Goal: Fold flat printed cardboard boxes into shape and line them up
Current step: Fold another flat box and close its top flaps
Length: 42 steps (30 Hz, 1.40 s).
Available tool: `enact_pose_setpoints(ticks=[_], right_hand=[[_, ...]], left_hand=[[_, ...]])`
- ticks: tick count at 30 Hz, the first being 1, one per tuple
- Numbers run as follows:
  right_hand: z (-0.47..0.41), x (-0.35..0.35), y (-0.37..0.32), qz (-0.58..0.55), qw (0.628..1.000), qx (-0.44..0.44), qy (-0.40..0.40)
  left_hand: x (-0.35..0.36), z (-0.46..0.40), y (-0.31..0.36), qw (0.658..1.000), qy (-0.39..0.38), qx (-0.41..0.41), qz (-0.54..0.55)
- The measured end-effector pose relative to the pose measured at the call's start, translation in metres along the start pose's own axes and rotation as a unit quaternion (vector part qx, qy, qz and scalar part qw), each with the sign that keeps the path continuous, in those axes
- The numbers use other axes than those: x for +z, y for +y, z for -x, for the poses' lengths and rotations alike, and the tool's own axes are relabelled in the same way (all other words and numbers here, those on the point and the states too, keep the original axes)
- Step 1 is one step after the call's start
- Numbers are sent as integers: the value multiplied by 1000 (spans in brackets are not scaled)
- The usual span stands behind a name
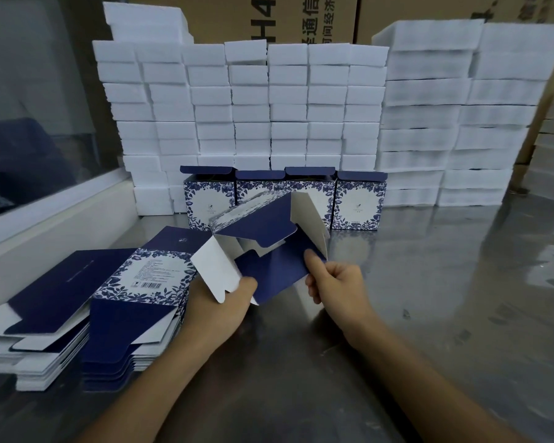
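1. Stainless-steel tabletop (429,298) fills the lower frame, its sheen blurring reflections at right.
2. Behind it, stacks of white foam blocks (269,100) form a wall; brown cartons (301,17) above are cut off by the top edge.
3. Four folded blue floral boxes (359,203) stand in a row at centre, the middle two partly hidden.
4. Half-opened box (269,238) is held at centre frame, flaps splayed.
5. Left hand (224,302) grips its lower flaps; its fingers are hidden behind the card.
6. Right hand (336,282) pinches the blue flap under the thumb.
7. Flat box stacks (103,308) lie at lower left, partly cut off.
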State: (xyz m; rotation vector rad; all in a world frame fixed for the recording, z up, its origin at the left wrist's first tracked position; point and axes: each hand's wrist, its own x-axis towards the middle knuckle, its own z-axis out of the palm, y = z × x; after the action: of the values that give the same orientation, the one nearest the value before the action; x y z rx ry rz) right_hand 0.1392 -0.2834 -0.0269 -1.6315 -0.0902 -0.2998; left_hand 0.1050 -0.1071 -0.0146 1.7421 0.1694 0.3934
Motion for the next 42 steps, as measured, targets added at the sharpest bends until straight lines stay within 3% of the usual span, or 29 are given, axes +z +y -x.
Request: enact_pose_setpoints(ticks=[8, 12, 14, 22, 36, 42], right_hand=[[-7, -10, 8, 81, 997, -13, -9], [-4, -16, 5, 284, 957, -56, 8], [-1, -17, 1, 329, 941, -83, -1], [9, -10, -9, 125, 975, -169, -77], [9, -5, -19, 32, 982, -163, -91], [6, -9, -18, 17, 984, -153, -84]], left_hand=[[-2, 4, 2, 996, 15, 70, -56], [-5, 0, -5, 974, 57, 162, -147], [-6, -2, -6, 962, 53, 216, -159], [-3, -3, -10, 944, -10, 292, -155], [-8, -6, 4, 953, 47, 275, -114], [-9, -6, 1, 956, 22, 272, -106]])
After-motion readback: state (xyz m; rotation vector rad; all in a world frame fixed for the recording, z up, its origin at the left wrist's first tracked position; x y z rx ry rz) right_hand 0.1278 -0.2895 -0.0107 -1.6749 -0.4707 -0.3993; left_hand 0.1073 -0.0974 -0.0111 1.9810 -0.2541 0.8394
